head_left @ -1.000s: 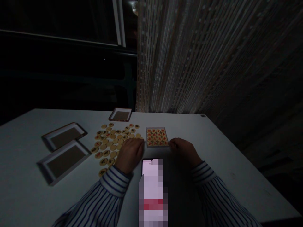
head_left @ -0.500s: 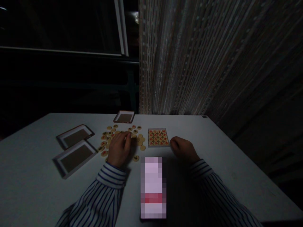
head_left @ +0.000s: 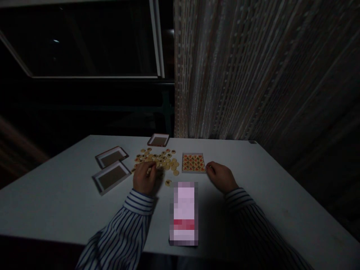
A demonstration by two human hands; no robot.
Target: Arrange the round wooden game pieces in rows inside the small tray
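Observation:
Many round wooden Chinese chess pieces lie loose in a pile on the table, some showing characters and some plain. My left hand is at the pile's near left edge, closed with fingers curled; what they hold, if anything, is hidden. A shallow box right of the pile holds rows of pieces with red characters. Beside its near right corner rests my right hand, closed in a loose fist; its fingertips are hidden. One piece with a dark character lies apart, nearer me.
Two shallow trays overlap on the left, and another small tray stands behind the pile. A pixelated phone-shaped object lies in front of me on the white table. A bead curtain hangs behind.
The camera view has shifted, so the table's things appear farther right. My left hand has drawn back toward the near left of the pile, uncovering more pieces. My right hand stays beside the box.

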